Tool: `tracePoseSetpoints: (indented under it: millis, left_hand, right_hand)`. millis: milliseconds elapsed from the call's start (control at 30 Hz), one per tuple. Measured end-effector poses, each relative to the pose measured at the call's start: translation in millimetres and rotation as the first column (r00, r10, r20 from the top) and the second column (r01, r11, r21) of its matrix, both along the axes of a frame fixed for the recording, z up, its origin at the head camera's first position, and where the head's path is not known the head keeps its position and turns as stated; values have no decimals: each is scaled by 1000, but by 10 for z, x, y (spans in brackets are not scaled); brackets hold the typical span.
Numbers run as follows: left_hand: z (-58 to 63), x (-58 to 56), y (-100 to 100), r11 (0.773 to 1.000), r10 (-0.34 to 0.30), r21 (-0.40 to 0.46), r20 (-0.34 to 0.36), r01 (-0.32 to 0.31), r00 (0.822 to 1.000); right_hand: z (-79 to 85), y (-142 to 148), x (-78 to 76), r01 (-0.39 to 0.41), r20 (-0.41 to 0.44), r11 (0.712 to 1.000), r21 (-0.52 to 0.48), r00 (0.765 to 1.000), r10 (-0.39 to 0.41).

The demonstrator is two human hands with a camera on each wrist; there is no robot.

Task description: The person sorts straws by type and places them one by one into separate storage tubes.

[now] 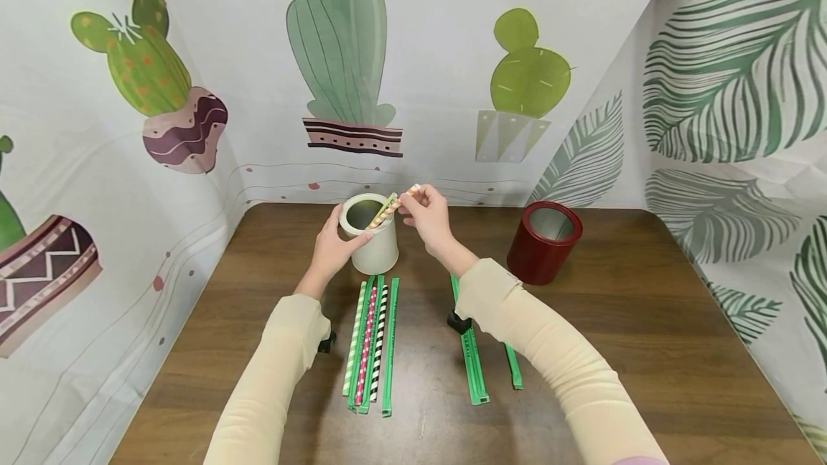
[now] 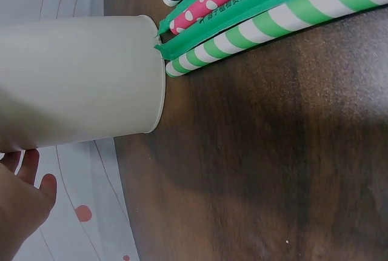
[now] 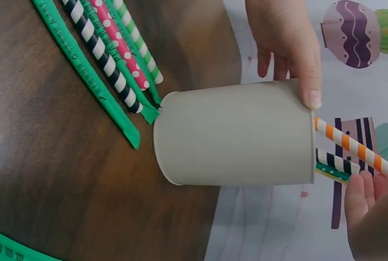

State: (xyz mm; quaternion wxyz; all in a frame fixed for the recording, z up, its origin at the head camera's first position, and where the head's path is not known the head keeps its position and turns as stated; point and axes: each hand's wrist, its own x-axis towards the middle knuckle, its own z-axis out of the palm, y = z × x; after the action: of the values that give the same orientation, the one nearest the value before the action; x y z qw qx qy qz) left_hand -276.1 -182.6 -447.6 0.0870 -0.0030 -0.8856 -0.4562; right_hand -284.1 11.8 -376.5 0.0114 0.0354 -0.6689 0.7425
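Note:
A white can stands at the back of the table, with its mouth up. My left hand holds it by the side, the thumb at the rim. Over the mouth, my right hand pinches an orange-and-white striped paper straw, which slants down into the can. Beside that straw, a black-and-white striped straw and a green one poke out of the can in the right wrist view. The lower ends of these straws are hidden inside.
Before the can lies a row of striped, dotted and green-wrapped straws, among them a pink dotted straw and a green-striped straw. More green-wrapped straws lie under my right forearm. A dark red can stands at the back right, before a cactus-print cloth.

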Motion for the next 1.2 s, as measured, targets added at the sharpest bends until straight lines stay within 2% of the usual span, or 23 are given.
tracePoseSetpoints:
  millis: [367,633,867,1200]
  left_hand:
    - [-6,-9,-6,1000,-4,1,4,4,1000]
    - [-13,-5,-3,1000,6,0,2,-6,1000]
    - [-8,-1,3,1000,6,-1,-6,-6,1000]
    - [13,12,-2,1000,-6,0,1,6,1000]
  right_hand:
    - [-113,-23,-4,-77,128,996,47,989,70]
    - [-234,21,23,-151,240,987,55,961,134]
    - [-345,28,93,-183,289,982,49,944,162]
    - [-593,5,229,-319,370,946,59,887,276]
